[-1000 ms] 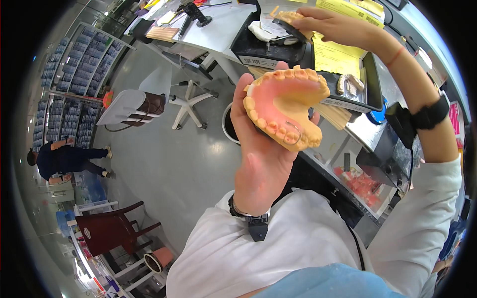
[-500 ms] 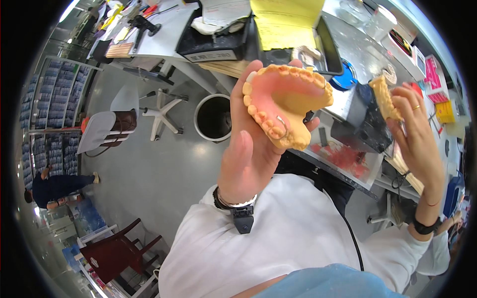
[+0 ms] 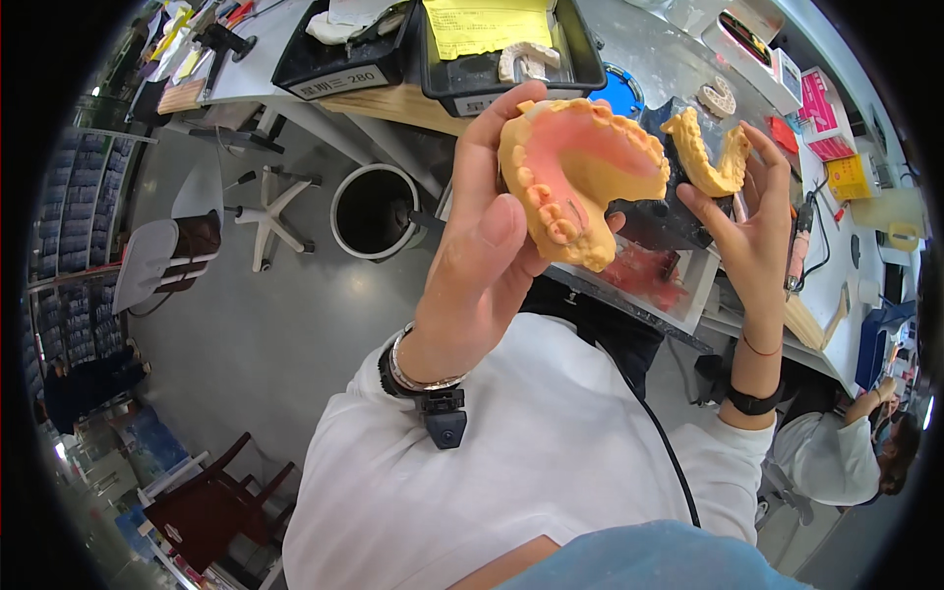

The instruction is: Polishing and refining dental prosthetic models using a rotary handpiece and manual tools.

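My left hand (image 3: 472, 265) is closed round a yellow dental cast (image 3: 644, 177), holding it up in front of me. A pink denture plate (image 3: 560, 138) lies over this cast, with a row of teeth along its curved edge and a thin metal clasp near one end. Some of the left fingers are hidden behind the cast. To the right, my right hand (image 3: 752, 221) grips a second, horseshoe-shaped yellow dental cast (image 3: 718, 177) between thumb and fingers. The two casts are apart, at about the same height above the bench.
Behind the casts stand two black trays (image 3: 536, 93), one holding a yellow paper and a pale cast. A dark block (image 3: 678, 221) and an open drawer (image 3: 693, 285) with red residue lie below the hands. A bin (image 3: 374, 211) stands left. Another person (image 3: 836, 452) sits at right.
My right hand has moved left, nearer the other cast, and turned its cast so the horseshoe shape shows. My left hand still holds its cast, now slightly tilted. The whole view has shifted.
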A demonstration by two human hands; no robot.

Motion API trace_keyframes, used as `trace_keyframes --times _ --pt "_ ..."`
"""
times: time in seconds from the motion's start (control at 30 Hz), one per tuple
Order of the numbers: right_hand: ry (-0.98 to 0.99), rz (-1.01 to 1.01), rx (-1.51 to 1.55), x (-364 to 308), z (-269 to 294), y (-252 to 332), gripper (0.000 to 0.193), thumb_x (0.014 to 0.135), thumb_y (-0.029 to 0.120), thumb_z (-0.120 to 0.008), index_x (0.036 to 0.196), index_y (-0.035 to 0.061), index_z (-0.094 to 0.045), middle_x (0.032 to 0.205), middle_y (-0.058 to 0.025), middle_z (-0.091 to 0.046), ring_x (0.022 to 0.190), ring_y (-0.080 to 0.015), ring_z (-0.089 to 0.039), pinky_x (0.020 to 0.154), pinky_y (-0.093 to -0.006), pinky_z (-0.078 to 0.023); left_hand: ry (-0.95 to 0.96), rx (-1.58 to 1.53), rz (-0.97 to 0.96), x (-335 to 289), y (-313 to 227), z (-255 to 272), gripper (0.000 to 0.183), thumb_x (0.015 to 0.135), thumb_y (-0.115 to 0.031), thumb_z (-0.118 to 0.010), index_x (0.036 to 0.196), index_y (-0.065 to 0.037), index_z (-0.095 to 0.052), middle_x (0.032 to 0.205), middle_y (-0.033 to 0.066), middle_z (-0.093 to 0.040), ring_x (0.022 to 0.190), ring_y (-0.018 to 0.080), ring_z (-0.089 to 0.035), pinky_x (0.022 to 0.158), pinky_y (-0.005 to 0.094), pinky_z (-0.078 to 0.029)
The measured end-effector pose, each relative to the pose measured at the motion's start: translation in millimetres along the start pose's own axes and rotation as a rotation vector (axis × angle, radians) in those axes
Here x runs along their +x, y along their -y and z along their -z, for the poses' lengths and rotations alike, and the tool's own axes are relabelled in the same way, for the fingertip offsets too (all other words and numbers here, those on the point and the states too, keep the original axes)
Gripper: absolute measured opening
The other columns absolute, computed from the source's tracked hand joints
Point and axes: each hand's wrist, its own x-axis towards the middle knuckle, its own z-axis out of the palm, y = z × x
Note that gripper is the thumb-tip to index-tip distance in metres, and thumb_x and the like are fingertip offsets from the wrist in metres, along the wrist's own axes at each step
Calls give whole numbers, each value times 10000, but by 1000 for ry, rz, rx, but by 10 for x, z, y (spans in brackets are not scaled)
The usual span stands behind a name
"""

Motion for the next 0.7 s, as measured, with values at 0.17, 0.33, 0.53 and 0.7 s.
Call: trace_keyframes --times 0.17,0.33,0.53,0.7 --pt "-168 14 129 -33 -69 -78 705 690 58 -807 1248 -5 -382 1176 -141 -528 1089 -214 -549 970 -331 -439 33 3 13 -28 60 -6 754 907 -419 -474 1427 -33 -88 1379 143 -337 1206 232 -482 966 372 -453" --pt "-299 -66 373 -245 50 96 730 681 9 -782 1279 -18 -365 1221 -147 -490 1166 -212 -490 987 -339 -430 -1 -27 10 -13 134 -32 648 936 -390 -403 1410 -28 -150 1329 148 -397 1195 224 -491 948 345 -462" --pt "-280 -99 498 -531 52 232 868 656 375 -796 1279 -74 -392 1282 -241 -483 1160 -266 -520 1002 -353 -398 -7 -16 58 32 317 21 590 950 -367 -356 1392 -11 -198 1291 152 -433 1206 219 -480 983 343 -426" --pt "-211 -149 464 -659 -106 508 1008 579 590 -788 1246 -85 -449 1217 -216 -532 1119 -266 -551 942 -304 -436 24 41 71 19 380 -68 621 944 -385 -374 1391 1 -181 1305 158 -416 1217 232 -462 1018 344 -381"
